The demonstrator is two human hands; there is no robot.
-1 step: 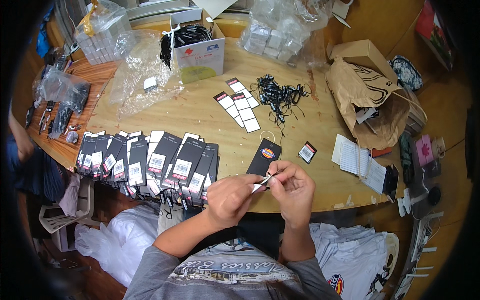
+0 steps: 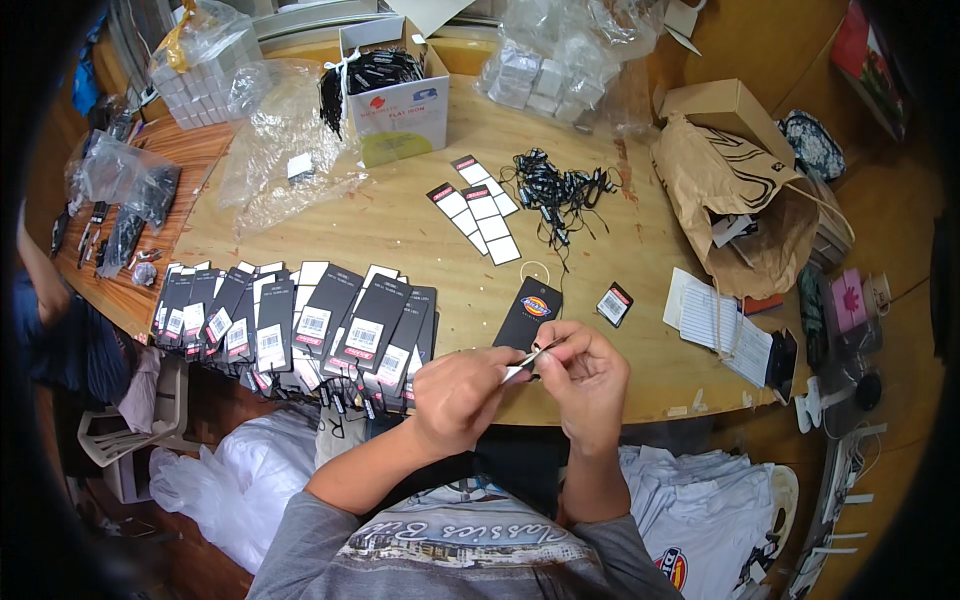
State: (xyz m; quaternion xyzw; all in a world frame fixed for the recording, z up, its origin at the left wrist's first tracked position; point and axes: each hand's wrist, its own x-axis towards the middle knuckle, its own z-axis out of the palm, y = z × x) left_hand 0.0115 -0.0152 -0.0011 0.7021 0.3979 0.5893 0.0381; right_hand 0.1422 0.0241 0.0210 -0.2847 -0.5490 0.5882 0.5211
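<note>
Above the table's near edge, my left hand (image 2: pixel 457 398) and my right hand (image 2: pixel 588 388) meet with closed fingertips. Between them they pinch a small white-and-dark tag (image 2: pixel 517 372), seen nearly edge-on and partly hidden by the fingers. Just beyond them lies a black hang tag (image 2: pixel 526 311) with a pale string loop; the hands cover its lower end. To its right is a small black-and-white card (image 2: pixel 614 304). Rows of overlapping black hang tags (image 2: pixel 270 315) with white barcode labels lie along the near edge left of my hands.
Farther back are white cards with red ends (image 2: pixel 489 228) and a tangle of black tag cords (image 2: pixel 548 195). An open box (image 2: pixel 402 125) holds more black cords. A brown paper bag (image 2: pixel 690 165) and lined paper (image 2: pixel 712 312) lie right. Another person's arm (image 2: pixel 40 262) shows far left.
</note>
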